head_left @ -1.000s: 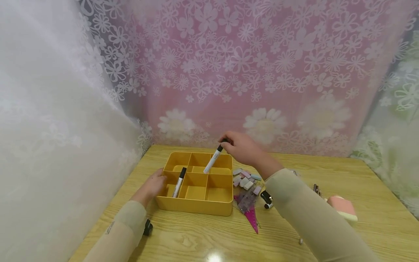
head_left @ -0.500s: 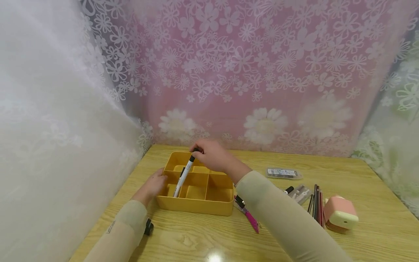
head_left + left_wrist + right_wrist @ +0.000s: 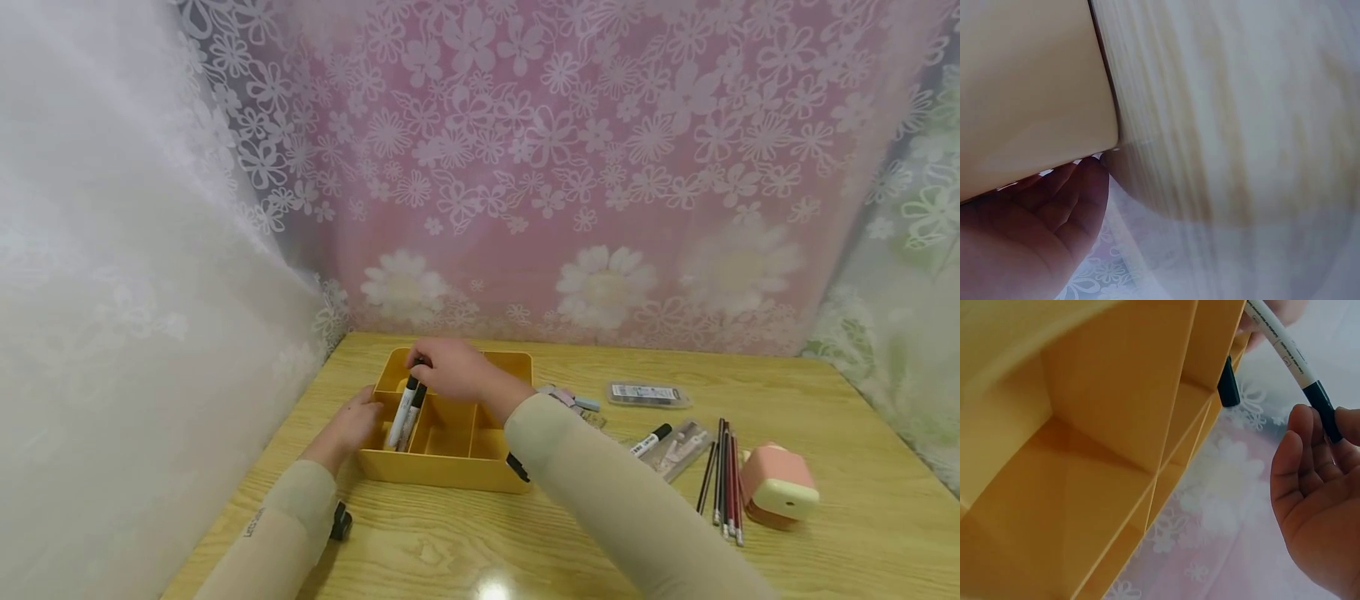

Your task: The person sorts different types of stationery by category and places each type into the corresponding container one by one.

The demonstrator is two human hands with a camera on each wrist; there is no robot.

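Observation:
A yellow divided organizer box (image 3: 450,472) stands on the table. My left hand (image 3: 352,425) holds its left wall; in the left wrist view the fingers (image 3: 1088,194) lie along the outside, with the thumb hidden. My right hand (image 3: 453,368) pinches a white marker (image 3: 400,421) by its black cap (image 3: 1322,409). The held marker slants, its lower end down in the front left compartment. Close beside it, a second marker (image 3: 411,421) leans in the same compartment, its black cap (image 3: 1229,384) above the wall in the right wrist view.
Right of the box lie erasers (image 3: 585,403), a clear flat case (image 3: 648,394), another marker (image 3: 651,440), a clear case with a compass (image 3: 682,448) and several pencils (image 3: 727,483). A pink and cream sharpener (image 3: 782,487) stands beyond. A black object (image 3: 341,522) sits near the left sleeve.
My right hand has carried the marker leftward from above the back compartments and lowered it into the front left compartment beside the other marker. My left hand stays at the box.

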